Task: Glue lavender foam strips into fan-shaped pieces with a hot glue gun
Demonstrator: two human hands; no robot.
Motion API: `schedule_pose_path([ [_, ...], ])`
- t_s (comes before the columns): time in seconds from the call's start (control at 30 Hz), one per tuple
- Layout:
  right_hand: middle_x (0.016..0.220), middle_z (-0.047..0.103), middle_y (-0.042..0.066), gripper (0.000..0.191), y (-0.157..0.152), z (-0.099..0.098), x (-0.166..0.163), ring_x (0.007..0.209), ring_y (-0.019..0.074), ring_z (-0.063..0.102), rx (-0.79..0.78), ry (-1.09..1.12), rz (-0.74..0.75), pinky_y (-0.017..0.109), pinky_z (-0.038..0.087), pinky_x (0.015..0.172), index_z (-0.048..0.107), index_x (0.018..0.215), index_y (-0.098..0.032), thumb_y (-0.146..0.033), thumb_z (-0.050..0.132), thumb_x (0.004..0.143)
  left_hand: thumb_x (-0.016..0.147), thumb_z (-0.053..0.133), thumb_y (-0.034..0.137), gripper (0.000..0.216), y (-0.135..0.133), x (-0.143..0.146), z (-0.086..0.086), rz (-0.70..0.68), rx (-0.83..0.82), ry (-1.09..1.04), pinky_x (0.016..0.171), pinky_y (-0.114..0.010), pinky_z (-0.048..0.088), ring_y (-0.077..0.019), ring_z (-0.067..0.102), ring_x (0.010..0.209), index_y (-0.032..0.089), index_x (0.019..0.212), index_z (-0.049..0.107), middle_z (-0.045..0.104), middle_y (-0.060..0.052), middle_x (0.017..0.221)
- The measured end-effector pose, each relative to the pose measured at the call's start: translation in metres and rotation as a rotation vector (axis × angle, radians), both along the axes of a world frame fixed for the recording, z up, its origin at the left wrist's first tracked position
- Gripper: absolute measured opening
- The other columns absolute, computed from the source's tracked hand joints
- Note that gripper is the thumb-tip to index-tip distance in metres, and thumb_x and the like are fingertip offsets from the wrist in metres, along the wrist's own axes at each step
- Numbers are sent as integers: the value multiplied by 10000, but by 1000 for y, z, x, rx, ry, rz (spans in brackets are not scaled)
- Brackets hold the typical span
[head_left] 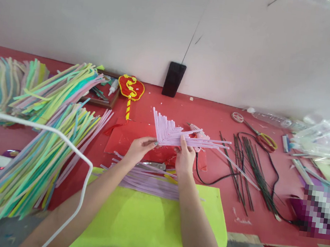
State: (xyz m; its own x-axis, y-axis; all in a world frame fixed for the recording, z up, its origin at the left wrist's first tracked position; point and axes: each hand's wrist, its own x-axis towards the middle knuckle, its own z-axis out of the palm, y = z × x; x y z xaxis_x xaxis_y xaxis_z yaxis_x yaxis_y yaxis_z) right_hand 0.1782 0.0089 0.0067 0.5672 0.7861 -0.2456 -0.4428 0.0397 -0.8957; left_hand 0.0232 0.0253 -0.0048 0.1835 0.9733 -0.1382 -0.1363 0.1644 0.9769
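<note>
A fan of lilac pipe cleaners (164,129), bent into nested V shapes, is held up above the table in both hands. My left hand (142,147) pinches its lower left corner at the bend. Around the loose ends on the right, the fingers of my right hand (185,154) are closed, thumb on top. Behind that hand lies a pink glue gun (199,133), partly covered by the stems. Below my hands, more straight lilac pipe cleaners (147,184) lie on a yellow-green sheet (140,217), beside a metal tool (155,165) that is partly hidden.
Multicoloured pipe cleaners (45,156) pile up on the left. A red-and-yellow fan-shaped ornament (130,88) and a black phone (173,79) stand toward the wall. Dark green stems (252,171), scissors (266,141) and plastic bottles (270,118) are on the right. A white bar (79,152) crosses the left foreground.
</note>
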Motion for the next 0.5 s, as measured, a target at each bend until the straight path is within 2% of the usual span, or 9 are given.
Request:
schedule_pose_path([
  [0.2, 647, 608, -39, 393, -1, 1, 0, 553, 70, 522, 15, -2, 34, 192, 415, 481, 605, 725, -171, -454, 803, 535, 595, 759, 481, 420, 1, -2, -2, -27, 22, 45, 855, -403, 524, -248, 698, 840, 162, 865, 714, 752, -65, 828],
  [0.5, 659, 621, -38, 349, 0, 2, -1, 532, 59, 507, 9, 36, 22, 192, 409, 479, 614, 690, -161, -373, 824, 508, 618, 748, 464, 392, 1, -2, -3, -30, 28, 49, 851, -402, 522, -246, 697, 837, 162, 866, 711, 750, -68, 813],
])
